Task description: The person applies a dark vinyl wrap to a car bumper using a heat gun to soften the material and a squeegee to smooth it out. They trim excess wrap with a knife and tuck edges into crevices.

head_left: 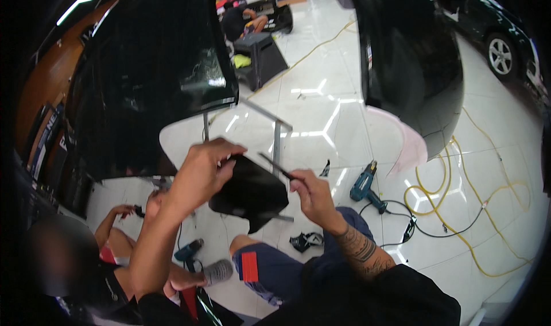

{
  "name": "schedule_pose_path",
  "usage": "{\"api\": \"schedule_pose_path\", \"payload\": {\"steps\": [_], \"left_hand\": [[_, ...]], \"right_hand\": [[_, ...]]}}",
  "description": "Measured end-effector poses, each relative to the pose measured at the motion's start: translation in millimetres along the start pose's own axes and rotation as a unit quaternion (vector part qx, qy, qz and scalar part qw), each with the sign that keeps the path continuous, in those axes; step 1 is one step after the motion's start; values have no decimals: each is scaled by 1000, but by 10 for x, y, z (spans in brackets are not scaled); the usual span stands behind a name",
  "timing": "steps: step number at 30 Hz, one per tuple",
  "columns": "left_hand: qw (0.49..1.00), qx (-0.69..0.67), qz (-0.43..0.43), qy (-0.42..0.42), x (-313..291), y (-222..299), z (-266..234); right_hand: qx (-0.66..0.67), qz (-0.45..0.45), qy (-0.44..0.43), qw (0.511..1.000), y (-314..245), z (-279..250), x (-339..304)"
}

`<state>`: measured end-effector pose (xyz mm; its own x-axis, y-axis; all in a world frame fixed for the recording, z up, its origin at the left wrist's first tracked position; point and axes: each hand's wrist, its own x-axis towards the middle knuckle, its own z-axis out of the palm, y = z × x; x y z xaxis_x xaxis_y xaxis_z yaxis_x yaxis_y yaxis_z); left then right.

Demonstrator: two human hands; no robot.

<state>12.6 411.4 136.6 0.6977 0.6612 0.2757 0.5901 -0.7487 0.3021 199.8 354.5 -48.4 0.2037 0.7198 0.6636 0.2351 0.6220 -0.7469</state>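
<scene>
My left hand [204,174] pinches the upper edge of a small glossy black piece [249,197], shaped with angled sides, holding it up over my lap. Whether it is a stiff panel or a sheet of film I cannot tell. To its right, my right hand [314,197] is closed around a slim dark stick-like tool [273,164], its tip pointing up and left near the piece's upper right edge. The tool's exact kind does not show. A flat red squeegee-like card [249,267] rests on my left thigh.
Large black car panels [143,79] stand left and right [410,56], by a metal stand [276,142]. Teal heat guns lie right [367,185] and left [189,250]. A yellow hose [442,211] and black scraps [306,241] lie on the floor. A co-worker [74,268] sits close left.
</scene>
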Motion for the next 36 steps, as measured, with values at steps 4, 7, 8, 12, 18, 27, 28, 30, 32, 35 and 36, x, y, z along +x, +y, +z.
{"api": "schedule_pose_path", "payload": {"steps": [4, 7, 8, 12, 18, 27, 28, 30, 32, 35, 36], "left_hand": [[999, -15, -21, 29, 53, 111, 10], [999, 2, -14, 35, 52, 102, 12], [1000, 10, -17, 22, 43, 82, -16], [1000, 24, -9, 0, 69, 4, -8], [999, 31, -7, -24, 87, -15, 12], [999, 33, -1, -42, 68, -4, 41], [997, 57, 34, -28, 64, -8, 45], [989, 107, 103, 2, 58, -14, 55], [996, 60, 70, 8, 41, -17, 74], [999, 28, 26, 10, 32, -24, 107], [1000, 24, 10, 9, 22, -23, 106]], "right_hand": [[10, 11, 24, 1000, 75, 20, -16], [34, 12, 35, 999, 86, 69, -28], [39, 5, 35, 999, 82, 82, -17], [20, -19, 7, 1000, 59, 36, 60], [-8, -42, -6, 999, -36, 83, 106], [-41, -47, -8, 998, -81, 66, 135], [-42, -52, -10, 998, -67, 63, 133], [-47, -49, -11, 998, -78, 50, 134], [-48, -53, -9, 997, -80, 52, 142], [-49, -64, -2, 997, -68, 46, 154], [-49, -66, -4, 997, -77, 50, 163]]}}
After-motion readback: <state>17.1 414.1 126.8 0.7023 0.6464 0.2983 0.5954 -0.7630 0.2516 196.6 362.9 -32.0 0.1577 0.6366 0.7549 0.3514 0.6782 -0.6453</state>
